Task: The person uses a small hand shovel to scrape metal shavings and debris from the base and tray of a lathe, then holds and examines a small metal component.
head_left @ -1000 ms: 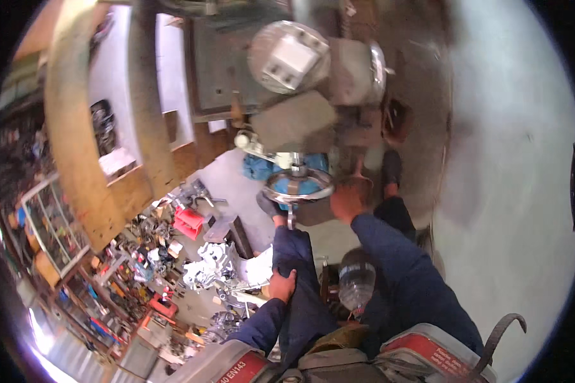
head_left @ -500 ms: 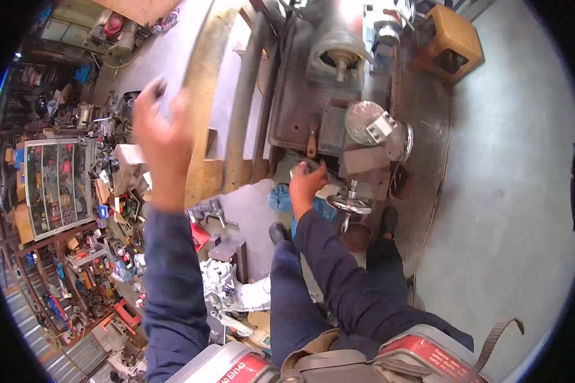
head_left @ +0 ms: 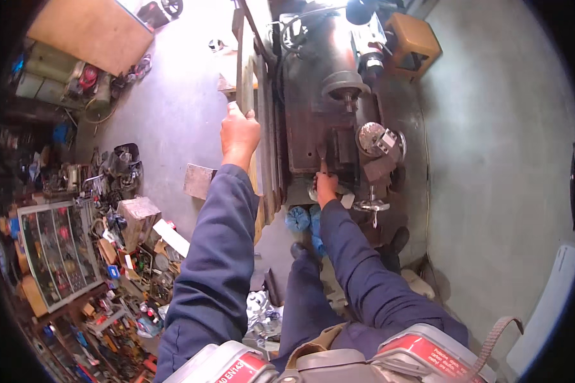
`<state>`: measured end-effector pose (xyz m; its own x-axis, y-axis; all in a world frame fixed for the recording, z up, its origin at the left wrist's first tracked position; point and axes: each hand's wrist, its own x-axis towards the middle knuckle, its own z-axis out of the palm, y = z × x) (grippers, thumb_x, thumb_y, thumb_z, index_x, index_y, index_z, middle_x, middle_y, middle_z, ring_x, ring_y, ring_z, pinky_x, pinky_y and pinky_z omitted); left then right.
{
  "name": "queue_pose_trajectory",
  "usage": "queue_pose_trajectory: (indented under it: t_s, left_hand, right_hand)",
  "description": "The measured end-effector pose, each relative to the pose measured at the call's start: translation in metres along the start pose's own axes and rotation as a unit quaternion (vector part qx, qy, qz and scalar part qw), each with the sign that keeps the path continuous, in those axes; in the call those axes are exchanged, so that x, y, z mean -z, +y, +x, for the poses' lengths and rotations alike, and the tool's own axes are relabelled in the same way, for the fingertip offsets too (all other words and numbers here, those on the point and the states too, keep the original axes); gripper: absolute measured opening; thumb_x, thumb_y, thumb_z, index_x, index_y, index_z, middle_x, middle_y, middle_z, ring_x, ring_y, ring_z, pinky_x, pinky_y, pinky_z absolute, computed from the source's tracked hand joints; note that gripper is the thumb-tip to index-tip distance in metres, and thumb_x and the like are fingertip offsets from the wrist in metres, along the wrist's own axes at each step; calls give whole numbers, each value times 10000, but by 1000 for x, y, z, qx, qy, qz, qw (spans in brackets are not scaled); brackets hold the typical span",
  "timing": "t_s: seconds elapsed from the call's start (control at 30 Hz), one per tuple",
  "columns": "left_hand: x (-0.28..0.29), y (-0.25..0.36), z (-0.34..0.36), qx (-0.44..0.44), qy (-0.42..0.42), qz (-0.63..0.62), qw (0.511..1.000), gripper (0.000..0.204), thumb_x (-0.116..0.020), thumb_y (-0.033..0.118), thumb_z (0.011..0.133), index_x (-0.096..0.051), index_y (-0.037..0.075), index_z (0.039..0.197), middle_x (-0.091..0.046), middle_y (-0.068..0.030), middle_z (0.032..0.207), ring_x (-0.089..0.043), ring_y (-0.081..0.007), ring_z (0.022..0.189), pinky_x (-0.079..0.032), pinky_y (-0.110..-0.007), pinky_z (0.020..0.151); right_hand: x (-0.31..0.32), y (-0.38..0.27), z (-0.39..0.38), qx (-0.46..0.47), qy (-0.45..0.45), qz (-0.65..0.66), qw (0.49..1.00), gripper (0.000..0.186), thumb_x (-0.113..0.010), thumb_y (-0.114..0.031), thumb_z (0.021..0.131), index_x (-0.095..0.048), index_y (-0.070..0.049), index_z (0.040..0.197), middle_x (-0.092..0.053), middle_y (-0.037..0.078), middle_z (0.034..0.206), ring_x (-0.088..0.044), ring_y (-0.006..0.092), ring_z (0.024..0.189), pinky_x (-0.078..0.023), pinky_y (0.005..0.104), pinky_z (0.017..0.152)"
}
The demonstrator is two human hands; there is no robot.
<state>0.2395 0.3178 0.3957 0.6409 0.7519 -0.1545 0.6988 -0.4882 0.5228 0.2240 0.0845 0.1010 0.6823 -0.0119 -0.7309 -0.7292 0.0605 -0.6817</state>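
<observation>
In the head view, the left hand point(head_left: 239, 135) is wrapped around a board point(head_left: 246, 76), while the right hand point(head_left: 326, 186), as far as its small size shows, grips a tool point(head_left: 322, 155) jutting ahead of it, the handwheel point(head_left: 371, 206) just to that hand's right.

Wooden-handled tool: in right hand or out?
In: the right hand is closed on the near end of the wooden-handled tool, its far end jutting out.
</observation>
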Motion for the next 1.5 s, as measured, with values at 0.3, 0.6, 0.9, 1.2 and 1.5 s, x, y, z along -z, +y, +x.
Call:
queue_pose_trajectory:
  t_s: [0.3, 0.6, 0.9, 1.2, 1.5]
  left_hand:
    - [-6, 1, 11, -10, 7, -5, 1000, 413, -612, 201, 902, -520, -66, 1205, -651, -340, 1064, -633, -467, 1038, -507, -485, 907]
    - [-6, -6, 12, 0, 9, -12, 1000, 484, -610, 189, 893, -502, -102, 1264, -652, -345, 1068, -641, -464, 1039, -518, -475, 900]
    - [-4, 6, 7, 13, 2, -13, 1000, 480, -608, 172, 891, -499, -104, 1268, -659, -345, 1041, -648, -464, 1023, -529, -473, 881]
    - [-7, -2, 10, 12, 13, 5, 1000, 471, -600, 160, 908, -484, -72, 1301, -670, -322, 1025, -662, -454, 989, -533, -487, 863]
    - [-6, -5, 13, 8, 14, 14, 1000, 483, -604, 161, 908, -472, -74, 1309, -663, -327, 1046, -656, -461, 1003, -531, -487, 871]
  right_hand:
    - [0, -2, 18, 143, 36, -416, 897, 545, -619, -286, 882, -468, 37, 1293, -670, 264, 928, -678, 391, 812, -535, 480, 679]
    - [-31, -21, -61, 270, 72, -538, 795, 450, -522, -290, 935, -542, -133, 1357, -631, 253, 1026, -649, 454, 924, -533, 539, 790]
    - [-52, 0, -65, 217, 40, -538, 814, 461, -525, -313, 949, -523, -137, 1376, -637, 257, 1015, -660, 423, 917, -542, 522, 776]
    - [-94, -33, -25, 194, 35, -546, 814, 461, -523, -274, 947, -482, -102, 1372, -665, 252, 964, -676, 437, 903, -552, 532, 767]
    - [-107, -47, 12, 249, 25, -524, 814, 484, -510, -278, 977, -443, -73, 1411, -643, 262, 1030, -662, 437, 932, -543, 527, 798]
